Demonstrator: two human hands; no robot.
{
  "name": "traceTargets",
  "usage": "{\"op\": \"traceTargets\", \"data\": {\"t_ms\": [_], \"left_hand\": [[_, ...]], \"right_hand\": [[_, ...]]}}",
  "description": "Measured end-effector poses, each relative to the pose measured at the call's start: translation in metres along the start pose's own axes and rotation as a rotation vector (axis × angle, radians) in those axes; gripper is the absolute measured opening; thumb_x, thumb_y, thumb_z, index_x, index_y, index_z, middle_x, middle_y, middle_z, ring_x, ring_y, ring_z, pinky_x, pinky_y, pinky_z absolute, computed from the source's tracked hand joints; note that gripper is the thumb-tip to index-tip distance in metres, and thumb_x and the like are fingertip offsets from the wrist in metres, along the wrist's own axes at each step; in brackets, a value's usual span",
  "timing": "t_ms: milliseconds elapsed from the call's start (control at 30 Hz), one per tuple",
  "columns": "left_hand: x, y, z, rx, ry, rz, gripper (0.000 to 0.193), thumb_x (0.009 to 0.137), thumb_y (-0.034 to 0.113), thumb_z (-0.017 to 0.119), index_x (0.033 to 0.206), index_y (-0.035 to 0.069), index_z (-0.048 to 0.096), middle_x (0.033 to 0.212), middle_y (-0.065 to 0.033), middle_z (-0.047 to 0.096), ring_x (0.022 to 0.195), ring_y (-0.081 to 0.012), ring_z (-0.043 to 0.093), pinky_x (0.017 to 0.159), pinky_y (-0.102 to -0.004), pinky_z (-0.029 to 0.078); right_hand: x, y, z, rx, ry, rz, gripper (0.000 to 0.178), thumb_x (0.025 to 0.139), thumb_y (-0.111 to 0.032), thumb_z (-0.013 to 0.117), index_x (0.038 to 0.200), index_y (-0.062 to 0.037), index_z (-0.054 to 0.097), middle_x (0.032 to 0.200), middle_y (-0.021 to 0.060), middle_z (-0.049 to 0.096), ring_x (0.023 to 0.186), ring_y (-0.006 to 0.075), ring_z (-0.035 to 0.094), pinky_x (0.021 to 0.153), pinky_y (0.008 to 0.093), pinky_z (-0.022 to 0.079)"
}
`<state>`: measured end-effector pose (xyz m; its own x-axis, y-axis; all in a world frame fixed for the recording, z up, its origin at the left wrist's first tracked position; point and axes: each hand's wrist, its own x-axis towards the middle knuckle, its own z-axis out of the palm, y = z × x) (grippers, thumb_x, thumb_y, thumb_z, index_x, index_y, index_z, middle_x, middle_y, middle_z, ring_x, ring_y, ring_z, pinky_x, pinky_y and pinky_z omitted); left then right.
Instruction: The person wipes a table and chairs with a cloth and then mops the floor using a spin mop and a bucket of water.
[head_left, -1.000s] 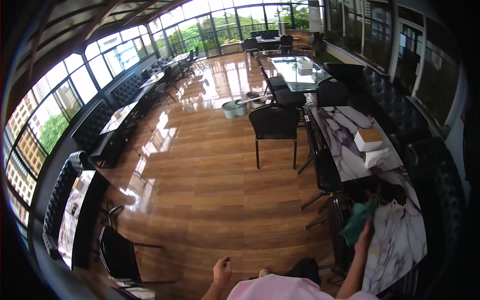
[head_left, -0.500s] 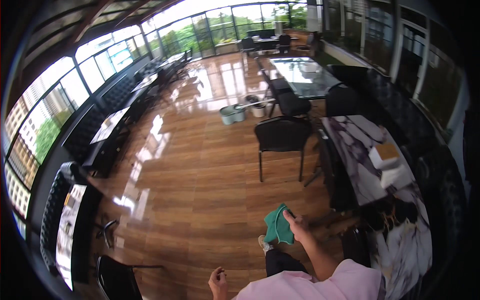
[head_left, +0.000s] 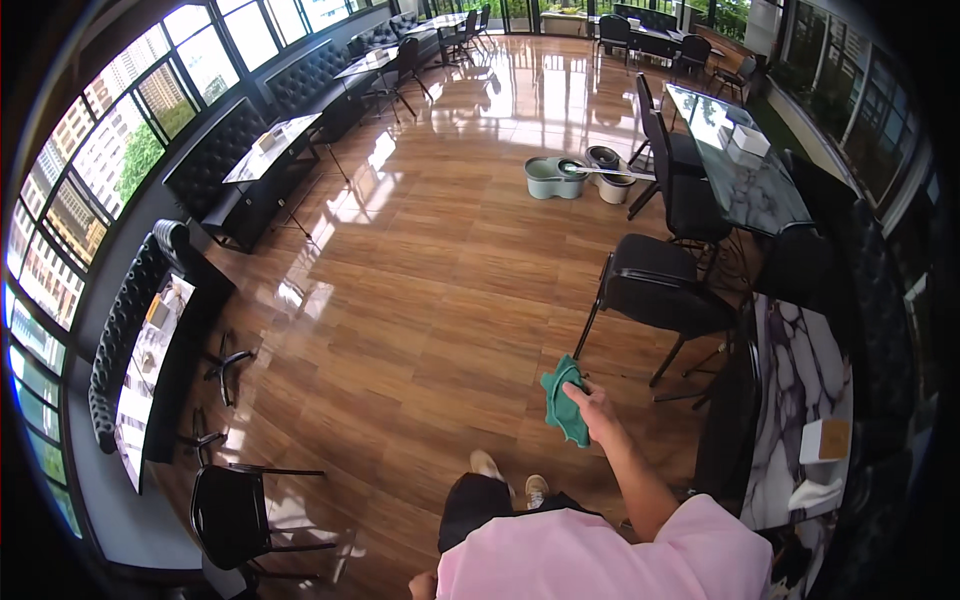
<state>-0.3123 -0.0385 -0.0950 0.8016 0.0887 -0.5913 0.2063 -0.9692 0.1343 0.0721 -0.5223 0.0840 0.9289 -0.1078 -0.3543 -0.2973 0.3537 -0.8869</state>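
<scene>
My right hand [head_left: 593, 408] is closed on a green cloth [head_left: 568, 410], held out over the wooden floor with its edges hanging loose. Nearest to that hand is a black chair [head_left: 665, 285] just beyond it. Only a bit of my left hand [head_left: 423, 585] shows at the lower edge, beside my pink shirt, and its fingers cannot be made out. A pale green mop bucket [head_left: 555, 180] stands farther off on the floor, with a mop handle lying across it.
On the right is a marble-patterned table [head_left: 790, 400] bearing a tissue box [head_left: 824, 441]. Behind it stands a glass-topped table [head_left: 745, 170]. Tufted black benches [head_left: 225, 155] and narrow tables line the windows at left. Another black chair [head_left: 230, 515] is at the lower left.
I have moved forward, so the chair, the marble-patterned table and the bucket appear closer. My right hand still holds the cloth. My left hand has dropped mostly out of view.
</scene>
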Motion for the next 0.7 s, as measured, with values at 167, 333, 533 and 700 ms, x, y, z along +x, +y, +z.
{"op": "traceTargets", "data": {"t_ms": [167,333,533,700], "left_hand": [[0.089,0.044,-0.03,-0.227,-0.212,-0.168,0.021,0.084,0.021,0.064,0.087,0.003,0.074,0.088,-0.0162,0.073,0.08,-0.0318,0.072,0.073,-0.0418,0.058],[0.245,0.069,-0.109,-0.158,-0.252,-0.098,0.022,0.082,0.021,0.064,0.09,0.005,0.076,0.09,-0.0168,0.074,0.084,-0.0334,0.072,0.076,-0.0416,0.058],[0.567,0.075,-0.337,-0.156,0.149,-0.016,0.019,0.078,0.019,0.061,0.071,0.005,0.073,0.073,-0.0155,0.071,0.069,-0.0274,0.071,0.062,-0.0394,0.056],[0.754,0.181,-0.595,-0.977,0.381,-0.176,0.035,0.089,0.024,0.055,0.114,0.005,0.071,0.114,-0.0155,0.071,0.107,-0.0332,0.067,0.094,-0.0399,0.051]], "right_hand": [[0.137,-0.005,0.033,0.007,-0.057,0.057,0.029,0.093,-0.026,0.071,0.109,-0.002,0.069,0.095,0.0031,0.069,0.083,0.0133,0.065,0.072,0.031,0.053],[0.272,-0.061,0.059,0.022,0.043,0.038,0.029,0.093,-0.017,0.068,0.115,0.0016,0.067,0.103,0.0082,0.07,0.088,0.0188,0.069,0.078,0.0338,0.056],[0.414,-0.119,0.029,-0.074,0.25,-0.001,0.039,0.095,-0.022,0.064,0.125,0.0032,0.062,0.11,0.0109,0.068,0.094,0.0231,0.068,0.082,0.0368,0.055],[0.533,-0.121,-0.013,-0.114,0.369,0.098,0.045,0.096,-0.03,0.063,0.13,-0.0008,0.058,0.119,0.0124,0.065,0.103,0.0297,0.066,0.089,0.0451,0.055]]}}
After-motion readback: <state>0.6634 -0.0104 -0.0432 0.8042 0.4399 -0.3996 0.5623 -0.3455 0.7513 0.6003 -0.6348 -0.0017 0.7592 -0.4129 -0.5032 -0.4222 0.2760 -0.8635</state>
